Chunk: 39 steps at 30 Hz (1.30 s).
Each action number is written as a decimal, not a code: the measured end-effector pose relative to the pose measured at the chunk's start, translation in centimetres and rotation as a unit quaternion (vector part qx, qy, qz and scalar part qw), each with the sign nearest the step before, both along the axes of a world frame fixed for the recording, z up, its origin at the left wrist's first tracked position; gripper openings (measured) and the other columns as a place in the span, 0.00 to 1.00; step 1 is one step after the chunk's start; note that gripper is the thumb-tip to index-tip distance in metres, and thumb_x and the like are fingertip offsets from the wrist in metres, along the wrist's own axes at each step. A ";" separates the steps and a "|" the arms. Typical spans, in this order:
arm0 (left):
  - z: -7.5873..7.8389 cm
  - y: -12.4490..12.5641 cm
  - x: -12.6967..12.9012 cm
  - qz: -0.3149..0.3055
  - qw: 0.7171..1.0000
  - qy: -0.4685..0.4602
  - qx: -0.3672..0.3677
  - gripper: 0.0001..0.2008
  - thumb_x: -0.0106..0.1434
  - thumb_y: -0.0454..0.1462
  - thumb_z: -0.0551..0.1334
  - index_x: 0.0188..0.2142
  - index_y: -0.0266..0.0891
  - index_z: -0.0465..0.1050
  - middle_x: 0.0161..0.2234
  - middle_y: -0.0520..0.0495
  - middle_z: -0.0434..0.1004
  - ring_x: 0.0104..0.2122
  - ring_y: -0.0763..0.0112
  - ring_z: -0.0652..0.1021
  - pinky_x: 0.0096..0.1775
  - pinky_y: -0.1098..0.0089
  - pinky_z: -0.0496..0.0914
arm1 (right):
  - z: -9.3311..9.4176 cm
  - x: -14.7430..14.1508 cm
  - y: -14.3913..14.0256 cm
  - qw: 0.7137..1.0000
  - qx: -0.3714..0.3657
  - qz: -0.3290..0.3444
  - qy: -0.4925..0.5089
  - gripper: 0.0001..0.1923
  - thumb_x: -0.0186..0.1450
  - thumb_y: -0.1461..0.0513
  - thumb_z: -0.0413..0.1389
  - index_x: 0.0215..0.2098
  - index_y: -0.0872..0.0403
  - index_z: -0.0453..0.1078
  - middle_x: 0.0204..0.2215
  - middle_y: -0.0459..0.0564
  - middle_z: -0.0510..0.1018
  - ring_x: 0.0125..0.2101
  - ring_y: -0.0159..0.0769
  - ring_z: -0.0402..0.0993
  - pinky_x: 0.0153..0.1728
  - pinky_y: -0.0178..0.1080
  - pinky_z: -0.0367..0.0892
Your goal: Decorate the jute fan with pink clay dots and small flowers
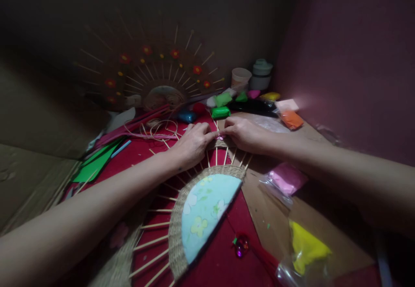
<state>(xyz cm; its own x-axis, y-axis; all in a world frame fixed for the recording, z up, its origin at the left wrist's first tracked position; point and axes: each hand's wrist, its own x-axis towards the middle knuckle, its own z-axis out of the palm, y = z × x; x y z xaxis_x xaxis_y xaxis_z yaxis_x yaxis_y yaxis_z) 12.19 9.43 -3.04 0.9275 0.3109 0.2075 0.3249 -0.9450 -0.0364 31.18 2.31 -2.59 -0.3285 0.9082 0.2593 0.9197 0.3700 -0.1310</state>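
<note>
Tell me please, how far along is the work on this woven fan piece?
Done: the woven band around the blue flowered centre, with sticks radiating out. In hand: the left hand and right hand press a small pink piece onto the outer rim. Left: most stick ends look bare, unlike the finished fan behind, dotted with flowers.
</note>
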 end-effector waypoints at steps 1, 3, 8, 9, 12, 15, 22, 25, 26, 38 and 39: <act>0.0 0.0 0.0 0.001 1.000 0.005 0.004 0.20 0.64 0.31 0.48 0.53 0.42 0.68 0.37 0.42 0.68 0.37 0.59 0.68 0.38 0.60 0.60 | 0.0 -0.1 0.0 1.000 -0.001 -0.001 -0.001 0.12 0.63 0.65 0.51 0.37 0.51 0.77 0.31 0.54 0.72 0.30 0.36 0.67 0.30 0.36 0.61; 0.2 -0.1 0.1 0.000 1.000 0.019 0.012 0.21 0.63 0.30 0.49 0.53 0.41 0.68 0.37 0.41 0.69 0.38 0.59 0.68 0.39 0.60 0.60 | 0.1 -0.2 0.0 1.000 -0.007 -0.003 -0.005 0.12 0.63 0.65 0.51 0.36 0.52 0.77 0.31 0.54 0.72 0.30 0.37 0.67 0.31 0.37 0.61; 0.7 -0.1 0.7 0.037 0.999 0.014 -0.030 0.19 0.61 0.30 0.51 0.49 0.38 0.71 0.38 0.41 0.71 0.39 0.59 0.71 0.41 0.59 0.63 | 0.4 -0.3 -0.1 1.000 -0.021 -0.001 -0.007 0.13 0.64 0.65 0.50 0.38 0.52 0.77 0.33 0.54 0.72 0.31 0.37 0.67 0.32 0.36 0.60; 0.8 -0.1 0.7 0.055 0.997 0.002 -0.051 0.19 0.60 0.29 0.51 0.48 0.38 0.72 0.38 0.42 0.71 0.39 0.60 0.72 0.41 0.60 0.64 | 0.5 -0.2 -0.1 1.000 -0.027 -0.001 -0.006 0.13 0.64 0.65 0.50 0.39 0.52 0.77 0.33 0.54 0.72 0.32 0.37 0.67 0.32 0.36 0.60; 1.3 0.0 0.6 0.092 0.991 -0.029 -0.090 0.20 0.57 0.26 0.53 0.46 0.37 0.73 0.38 0.43 0.73 0.37 0.63 0.74 0.40 0.65 0.66 | 0.8 -0.2 -0.3 0.999 -0.047 -0.010 0.002 0.15 0.64 0.67 0.49 0.40 0.52 0.76 0.34 0.54 0.72 0.34 0.37 0.68 0.34 0.35 0.60; 1.8 0.3 0.2 0.121 0.987 -0.043 -0.097 0.19 0.57 0.28 0.54 0.46 0.36 0.74 0.41 0.42 0.73 0.37 0.63 0.74 0.41 0.64 0.67 | 1.1 -0.3 -0.4 0.998 -0.055 -0.018 0.007 0.15 0.62 0.69 0.49 0.41 0.53 0.76 0.36 0.54 0.73 0.35 0.37 0.69 0.35 0.35 0.61; 2.8 1.7 0.4 0.163 0.972 -0.054 -0.161 0.17 0.59 0.31 0.54 0.46 0.37 0.74 0.43 0.43 0.74 0.39 0.64 0.76 0.43 0.66 0.69 | 1.7 -0.5 -1.0 0.997 -0.027 -0.055 0.051 0.15 0.60 0.70 0.50 0.40 0.54 0.75 0.37 0.53 0.73 0.34 0.36 0.69 0.35 0.36 0.62; 2.9 2.1 1.5 0.166 0.962 -0.032 -0.213 0.19 0.60 0.32 0.53 0.49 0.42 0.71 0.38 0.46 0.77 0.26 0.70 0.76 0.32 0.69 0.71 | 2.6 -0.6 -2.1 0.985 0.001 -0.120 0.121 0.16 0.58 0.71 0.50 0.41 0.56 0.75 0.38 0.54 0.74 0.35 0.37 0.70 0.36 0.38 0.63; 2.9 2.2 2.0 0.168 0.959 -0.021 -0.229 0.19 0.60 0.32 0.52 0.50 0.43 0.70 0.37 0.47 0.78 0.22 0.72 0.75 0.28 0.70 0.70 | 3.0 -0.7 -2.7 0.976 -0.001 -0.148 0.161 0.15 0.58 0.72 0.50 0.39 0.56 0.75 0.37 0.54 0.75 0.35 0.37 0.70 0.37 0.38 0.63; 3.9 2.0 4.8 0.201 0.944 0.046 -0.259 0.19 0.50 0.30 0.57 0.42 0.39 0.74 0.35 0.44 0.79 0.30 0.64 0.77 0.33 0.68 0.70 | 5.0 -1.1 -7.9 0.527 -0.099 -0.378 0.755 0.09 0.54 0.73 0.50 0.26 0.53 0.61 0.22 0.45 0.65 0.23 0.30 0.65 0.25 0.35 0.68; 4.0 1.9 4.7 0.200 0.943 0.043 -0.262 0.19 0.50 0.31 0.56 0.43 0.39 0.74 0.35 0.44 0.79 0.30 0.64 0.77 0.33 0.68 0.70 | 5.0 -1.0 -7.9 0.516 -0.099 -0.382 0.760 0.08 0.55 0.72 0.49 0.25 0.53 0.60 0.21 0.44 0.64 0.22 0.29 0.64 0.25 0.36 0.69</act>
